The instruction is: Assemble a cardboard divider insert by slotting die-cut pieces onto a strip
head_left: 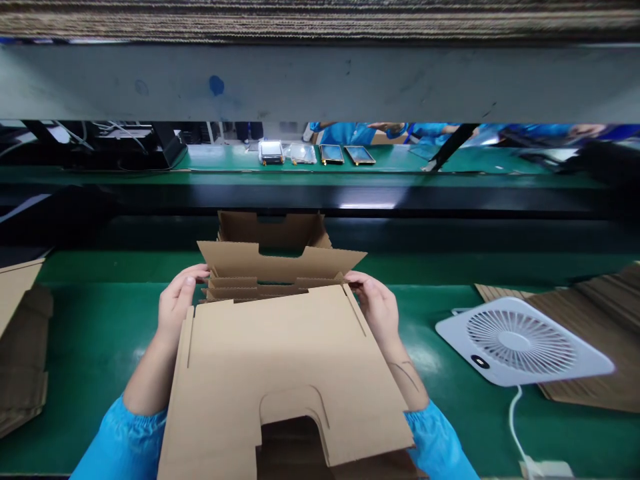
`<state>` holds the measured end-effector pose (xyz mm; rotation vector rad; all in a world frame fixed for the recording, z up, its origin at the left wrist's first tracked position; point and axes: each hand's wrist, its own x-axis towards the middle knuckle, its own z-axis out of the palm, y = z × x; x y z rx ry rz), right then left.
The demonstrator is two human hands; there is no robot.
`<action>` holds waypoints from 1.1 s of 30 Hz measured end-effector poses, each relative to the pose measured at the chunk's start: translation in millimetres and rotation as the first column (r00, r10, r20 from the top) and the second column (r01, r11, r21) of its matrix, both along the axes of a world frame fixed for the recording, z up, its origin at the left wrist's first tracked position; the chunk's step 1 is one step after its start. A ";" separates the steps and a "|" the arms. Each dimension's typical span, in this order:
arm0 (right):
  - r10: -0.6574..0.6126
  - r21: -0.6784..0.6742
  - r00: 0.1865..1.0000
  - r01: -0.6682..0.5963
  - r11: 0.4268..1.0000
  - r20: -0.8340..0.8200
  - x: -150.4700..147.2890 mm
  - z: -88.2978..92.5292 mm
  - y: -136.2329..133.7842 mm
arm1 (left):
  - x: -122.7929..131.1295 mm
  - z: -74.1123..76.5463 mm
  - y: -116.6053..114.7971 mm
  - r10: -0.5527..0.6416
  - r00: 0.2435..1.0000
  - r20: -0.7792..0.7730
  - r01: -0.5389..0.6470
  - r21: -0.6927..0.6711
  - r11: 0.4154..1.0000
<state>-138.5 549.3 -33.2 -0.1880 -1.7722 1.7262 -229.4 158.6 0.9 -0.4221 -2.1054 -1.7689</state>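
Gripping the cardboard carton (280,360) at both side edges, my left hand (177,303) and right hand (376,308) each pinch it where the near panel meets the folded inner layers. I record the left fingers (193,273) curled on the far-left corner and the right fingers (356,279) closed on the far-right corner. The carton lies between the fingers, with its near panel tilted toward me and its notched edge above my blue sleeves (120,440). Just beyond the fingertips an upright flap (280,257) stands, then bare green bench (85,333). Left of the left fingers the bench is open as far as a flattened cardboard pile (20,353). Right of the right fingers a short clear strip ends at a white fan (520,343), which rests partly on cardboard sheets (600,300). Its cable (514,420) trails toward me.
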 end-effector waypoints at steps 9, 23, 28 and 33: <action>0.002 0.000 0.999 -0.002 1.000 -0.038 3.3 1.7 -5.2 | -1.0 2.3 0.6 0.012 1.000 -0.015 -0.013 -0.054 0.998; -0.153 0.028 0.988 0.152 0.988 0.005 -2.9 3.0 -3.5 | -13.8 -5.3 0.2 0.085 0.992 0.097 -0.087 0.025 0.996; -0.008 0.005 0.994 0.007 1.000 0.110 -13.3 -12.4 5.6 | -29.7 -19.1 -4.2 -0.045 0.987 0.157 0.046 -0.004 0.999; 0.035 0.039 0.993 -0.040 0.998 0.113 -20.3 -25.8 12.0 | -39.2 -28.8 -8.5 -0.048 0.988 0.146 0.054 -0.037 0.998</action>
